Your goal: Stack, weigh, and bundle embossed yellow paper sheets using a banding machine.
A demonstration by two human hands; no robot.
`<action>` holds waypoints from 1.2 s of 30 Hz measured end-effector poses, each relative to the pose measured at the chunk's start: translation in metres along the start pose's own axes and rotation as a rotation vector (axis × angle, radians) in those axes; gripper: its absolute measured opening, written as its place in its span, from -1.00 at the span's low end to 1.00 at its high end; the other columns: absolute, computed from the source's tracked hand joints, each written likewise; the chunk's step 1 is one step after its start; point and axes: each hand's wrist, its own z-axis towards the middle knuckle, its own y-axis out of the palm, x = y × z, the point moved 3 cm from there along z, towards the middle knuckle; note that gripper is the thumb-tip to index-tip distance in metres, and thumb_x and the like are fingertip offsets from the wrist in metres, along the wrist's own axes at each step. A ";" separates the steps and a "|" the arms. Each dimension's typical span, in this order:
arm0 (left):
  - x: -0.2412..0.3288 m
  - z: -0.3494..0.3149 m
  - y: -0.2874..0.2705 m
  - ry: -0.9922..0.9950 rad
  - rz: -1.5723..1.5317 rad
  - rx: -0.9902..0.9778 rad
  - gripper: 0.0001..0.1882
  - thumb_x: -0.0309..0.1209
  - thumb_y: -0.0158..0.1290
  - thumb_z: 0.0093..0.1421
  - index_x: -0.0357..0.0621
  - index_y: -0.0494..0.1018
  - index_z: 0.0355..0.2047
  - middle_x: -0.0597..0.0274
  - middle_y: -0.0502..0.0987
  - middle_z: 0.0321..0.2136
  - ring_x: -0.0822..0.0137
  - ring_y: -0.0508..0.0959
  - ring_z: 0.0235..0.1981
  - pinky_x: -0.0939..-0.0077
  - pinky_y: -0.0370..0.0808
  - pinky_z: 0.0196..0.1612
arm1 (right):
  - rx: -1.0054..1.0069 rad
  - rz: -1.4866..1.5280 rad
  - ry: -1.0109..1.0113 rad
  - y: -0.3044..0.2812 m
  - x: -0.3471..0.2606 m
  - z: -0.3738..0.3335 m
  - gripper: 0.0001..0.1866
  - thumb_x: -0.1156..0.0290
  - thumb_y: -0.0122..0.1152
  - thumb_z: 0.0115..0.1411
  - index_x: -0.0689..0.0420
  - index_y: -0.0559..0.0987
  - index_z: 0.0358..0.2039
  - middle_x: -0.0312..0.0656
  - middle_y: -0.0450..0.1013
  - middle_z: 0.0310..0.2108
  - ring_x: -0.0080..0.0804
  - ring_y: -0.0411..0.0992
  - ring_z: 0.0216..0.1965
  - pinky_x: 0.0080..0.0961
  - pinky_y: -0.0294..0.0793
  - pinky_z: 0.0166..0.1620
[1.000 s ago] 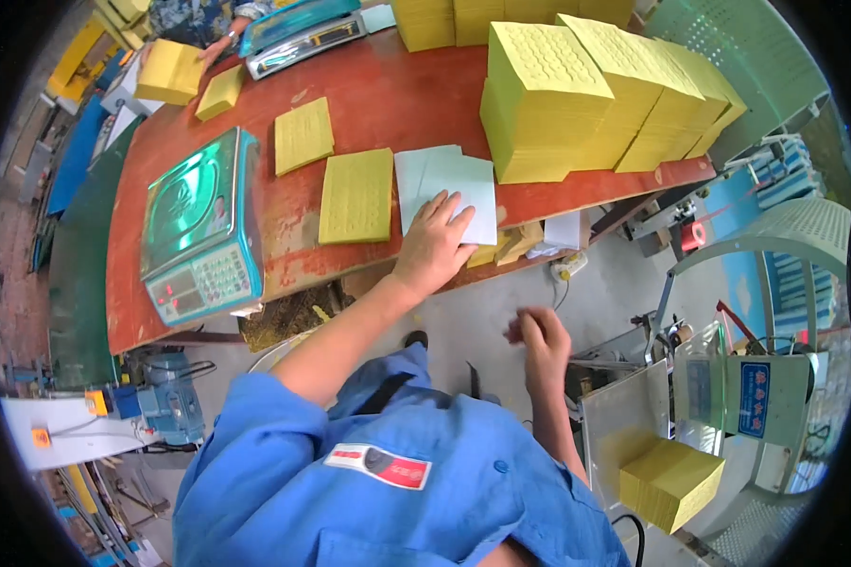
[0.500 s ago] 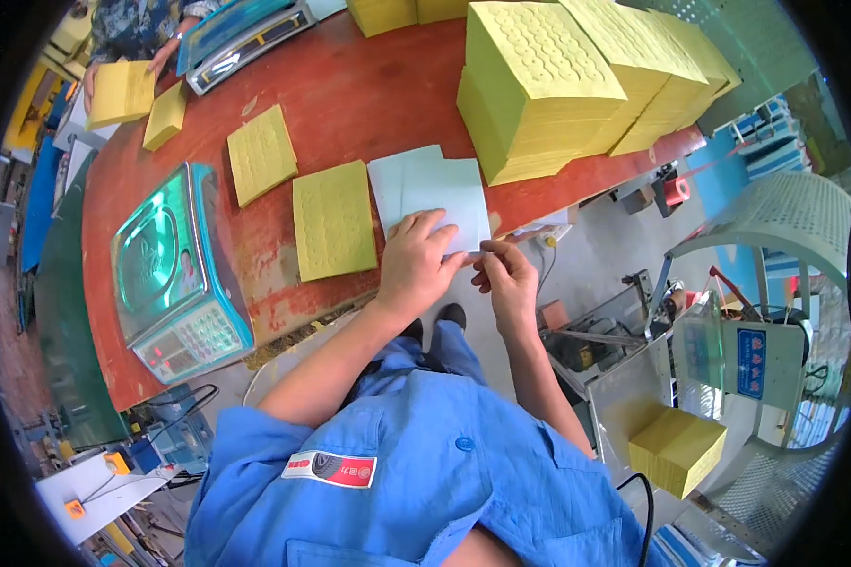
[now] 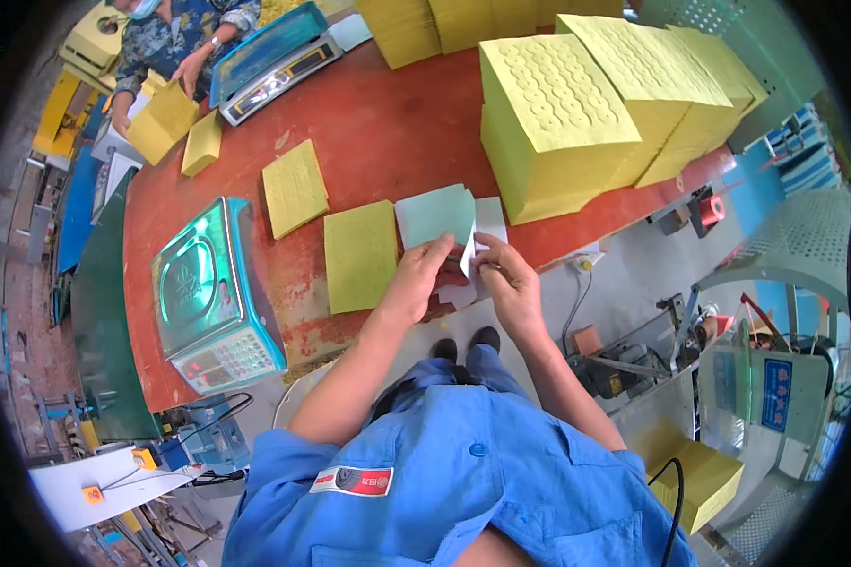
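Note:
A pale blue-green paper sheet [image 3: 433,215] is curled up between my hands at the table's near edge, its right side bent upward and showing a white underside. My left hand [image 3: 420,282] grips the sheet's near edge with thumb and fingers. Close beside it, my right hand [image 3: 512,291] pinches the raised edge between thumb and bent fingers. Another pale sheet [image 3: 491,215] lies partly hidden behind the right fingers. Left of the sheets sits a thin stack of embossed yellow paper [image 3: 360,257], and a second yellow stack [image 3: 295,188] lies farther off, turned at an angle.
Tall yellow paper stacks [image 3: 560,142] stand at the right of the red table [image 3: 388,123]. A teal digital scale [image 3: 213,293] is at the left, another scale [image 3: 272,71] at the back. Across the table, a co-worker's hands [image 3: 191,74] hold a yellow block [image 3: 164,121].
My left hand lay spread on the flat sheet; now it grips the near edge and the sheet is curled up. The view has shifted, and more of the co-worker shows.

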 end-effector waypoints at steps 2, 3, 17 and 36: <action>0.003 0.005 0.000 0.028 -0.040 -0.020 -0.63 -0.11 0.02 0.34 -0.22 0.53 -0.25 0.20 0.59 -0.40 0.39 0.59 -0.41 0.50 0.55 -0.30 | -0.036 0.076 -0.002 0.002 0.002 0.001 -0.85 0.63 0.03 0.16 0.25 0.56 -0.30 -0.08 0.44 0.07 -0.38 0.46 -0.10 -0.47 0.47 -0.07; 0.005 0.006 0.001 0.002 -0.062 0.005 -0.69 -0.16 0.08 0.31 -0.19 0.53 -0.28 0.24 0.59 -0.42 0.43 0.58 -0.41 0.52 0.53 -0.32 | -0.063 0.154 0.054 0.002 -0.006 0.000 -0.85 0.63 0.02 0.17 0.26 0.55 -0.29 -0.11 0.44 0.07 -0.44 0.45 -0.11 -0.51 0.47 -0.08; 0.003 0.005 -0.003 -0.047 -0.110 -0.017 -0.80 -0.25 0.14 0.27 -0.12 0.49 -0.35 0.28 0.56 -0.42 0.42 0.57 -0.40 0.46 0.57 -0.28 | -0.089 0.334 0.142 0.003 -0.003 -0.005 -0.86 0.63 -0.02 0.21 0.28 0.53 -0.29 -0.22 0.47 -0.02 -0.61 0.40 -0.24 -0.62 0.46 -0.18; -0.030 0.010 0.015 0.681 0.498 0.502 -0.52 -0.46 0.02 0.19 -0.01 0.35 0.16 0.16 0.52 -0.38 0.35 0.50 -0.37 0.39 0.48 -0.26 | -0.096 -0.658 0.044 0.000 -0.033 0.019 -0.85 0.48 0.21 0.16 0.35 0.53 -0.41 -0.22 0.41 -0.56 -0.59 0.30 -0.46 -0.54 0.37 -0.38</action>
